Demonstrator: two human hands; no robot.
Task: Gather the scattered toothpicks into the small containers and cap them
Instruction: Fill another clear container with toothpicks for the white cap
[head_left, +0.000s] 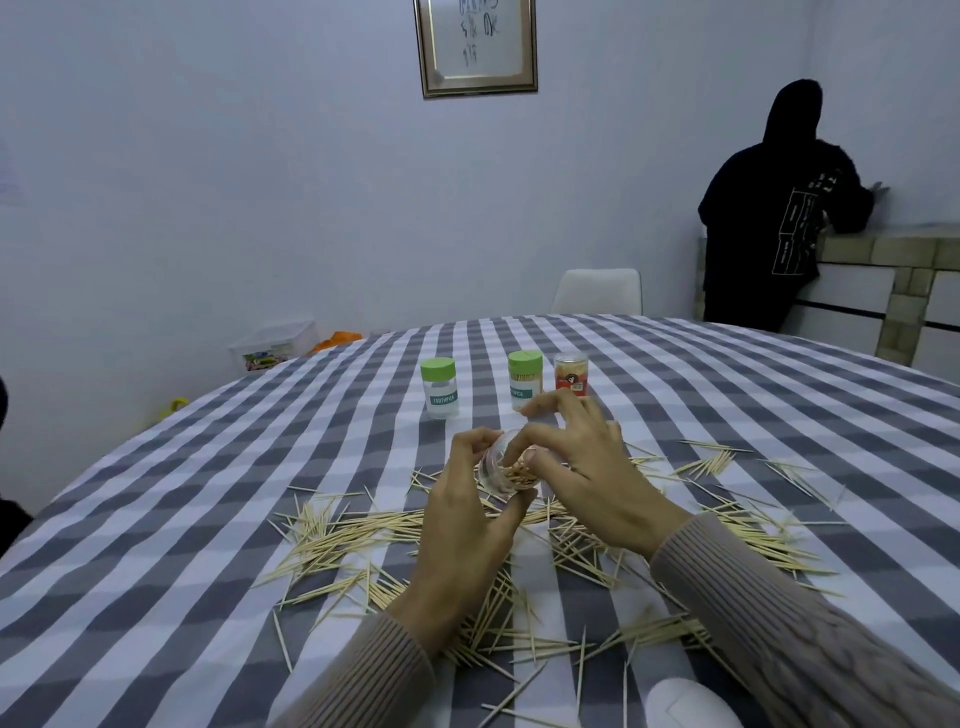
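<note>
My left hand (467, 525) grips a small clear container (501, 470), tilted toward me above the table, with toothpicks inside it. My right hand (582, 467) has its fingertips at the container's open mouth, touching the toothpicks there. Many loose toothpicks (353, 535) lie scattered on the checked tablecloth (156, 519) around and under both hands. Farther back stand a green-capped container (439, 387), which looks empty, a second green-capped container (524, 376) filled with toothpicks, and a red-labelled clear container (570, 370).
A white rounded object (685, 704) lies at the table's near edge. A white chair back (597, 291) stands behind the table. A person in dark clothes (769, 208) stands at a counter at the far right. A plastic box (270, 345) sits on the floor at left.
</note>
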